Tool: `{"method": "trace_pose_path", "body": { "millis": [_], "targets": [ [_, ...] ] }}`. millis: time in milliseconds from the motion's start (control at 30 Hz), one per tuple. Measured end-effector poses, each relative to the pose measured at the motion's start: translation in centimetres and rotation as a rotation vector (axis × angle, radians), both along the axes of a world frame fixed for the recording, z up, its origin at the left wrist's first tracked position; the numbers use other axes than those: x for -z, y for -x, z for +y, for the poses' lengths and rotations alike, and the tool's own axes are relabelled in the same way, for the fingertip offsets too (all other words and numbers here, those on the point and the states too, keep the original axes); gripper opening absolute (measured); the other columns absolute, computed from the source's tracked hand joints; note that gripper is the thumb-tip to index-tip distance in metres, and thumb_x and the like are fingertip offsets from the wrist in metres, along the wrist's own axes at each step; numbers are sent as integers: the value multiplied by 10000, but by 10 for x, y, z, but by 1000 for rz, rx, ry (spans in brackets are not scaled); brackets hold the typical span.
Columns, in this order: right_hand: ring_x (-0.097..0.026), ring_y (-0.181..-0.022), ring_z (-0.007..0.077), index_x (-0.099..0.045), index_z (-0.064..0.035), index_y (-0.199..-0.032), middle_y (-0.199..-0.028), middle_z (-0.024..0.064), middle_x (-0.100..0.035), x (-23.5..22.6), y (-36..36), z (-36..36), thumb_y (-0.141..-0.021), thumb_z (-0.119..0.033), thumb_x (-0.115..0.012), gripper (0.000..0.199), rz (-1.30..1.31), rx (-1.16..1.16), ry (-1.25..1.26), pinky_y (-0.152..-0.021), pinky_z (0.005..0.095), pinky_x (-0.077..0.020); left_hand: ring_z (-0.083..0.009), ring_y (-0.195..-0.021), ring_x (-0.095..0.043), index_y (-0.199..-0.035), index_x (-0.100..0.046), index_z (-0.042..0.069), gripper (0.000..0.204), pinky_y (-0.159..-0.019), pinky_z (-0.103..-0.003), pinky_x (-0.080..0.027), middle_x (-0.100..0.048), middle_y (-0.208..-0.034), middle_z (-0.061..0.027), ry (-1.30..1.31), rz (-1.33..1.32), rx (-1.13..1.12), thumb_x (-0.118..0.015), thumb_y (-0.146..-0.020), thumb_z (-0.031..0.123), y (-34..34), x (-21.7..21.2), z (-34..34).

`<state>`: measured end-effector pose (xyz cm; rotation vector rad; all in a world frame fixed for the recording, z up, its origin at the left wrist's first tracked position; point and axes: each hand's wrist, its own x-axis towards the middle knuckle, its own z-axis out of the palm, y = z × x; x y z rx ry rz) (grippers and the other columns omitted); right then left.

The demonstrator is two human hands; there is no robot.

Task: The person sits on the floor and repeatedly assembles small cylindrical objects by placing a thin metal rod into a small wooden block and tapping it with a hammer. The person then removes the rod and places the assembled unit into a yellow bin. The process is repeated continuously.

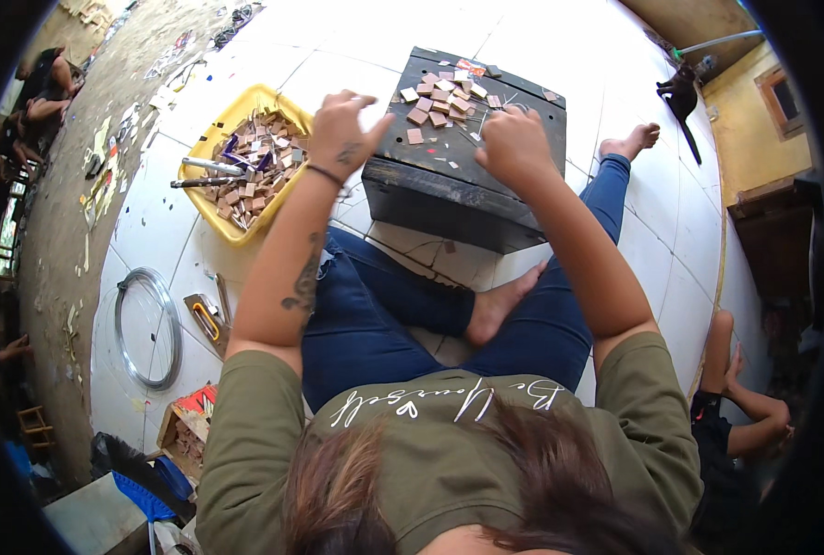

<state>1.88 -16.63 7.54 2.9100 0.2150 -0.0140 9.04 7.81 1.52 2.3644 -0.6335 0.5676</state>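
Over the dark block worktop (449, 180) I have both hands up: my left hand (342, 129) hovers at its near-left corner, fingers loosely curled, and I cannot tell whether it pinches anything. My right hand (514, 143) is closed beside the small tan squares (444, 100) spread on top, seemingly sorting them. Reaching onward would mean picking single squares without scattering the neighbours; the yellow tray (206, 157) of more pieces sits left.

A: Where are the hands?
B: The left hand (340, 132) hovers between the yellow tray (210, 148) of wood pieces and the dark box (449, 190). The right hand (514, 143) rests curled on the box, beside small wooden squares (441, 100).
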Motion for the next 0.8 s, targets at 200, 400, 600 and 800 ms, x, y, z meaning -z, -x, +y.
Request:
{"method": "trace_pose_path", "body": {
  "millis": [200, 400, 600, 800],
  "targets": [
    [-682, -921, 236, -731, -121, -837, -890, 76, -722, 10, -34, 23, -798, -185, -665, 100, 45, 8, 48, -900, 411, -431, -263, -996, -589, -927, -727, 99, 267, -877, -403, -438, -671, -963, -92, -183, 67, -148, -741, -771, 315, 13, -7, -63],
    [-663, -703, 205, -680, -14, -814, -818, 111, -701, 8, -19, -21, -728, -177, -712, 187, -15, -5, -604, -698, 349, -517, -214, -915, -606, -891, -671, 121, 138, -848, -380, -417, -679, -824, -11, 243, 212, 202, -725, -772, 164, 44, -9, -60],
    [-629, -721, 125, -595, -15, -834, -835, 97, -677, 30, 33, -40, -787, -32, -676, 95, 62, 133, -1657, -643, 261, -517, -203, -812, -624, -902, -659, 89, 169, -778, -331, -454, -672, -820, -38, 134, 89, 316, -749, -768, 140, 92, -6, -79],
    [-661, -770, 118, -621, 17, -967, -879, 81, -693, 46, 55, -32, -829, -53, -693, 170, -65, 115, -1818, -699, 234, -538, -172, -670, -592, -785, -701, 70, 145, -713, -308, -456, -641, -704, -44, 258, 191, 307, -797, -743, 169, 92, 6, -84]
  ]
}}
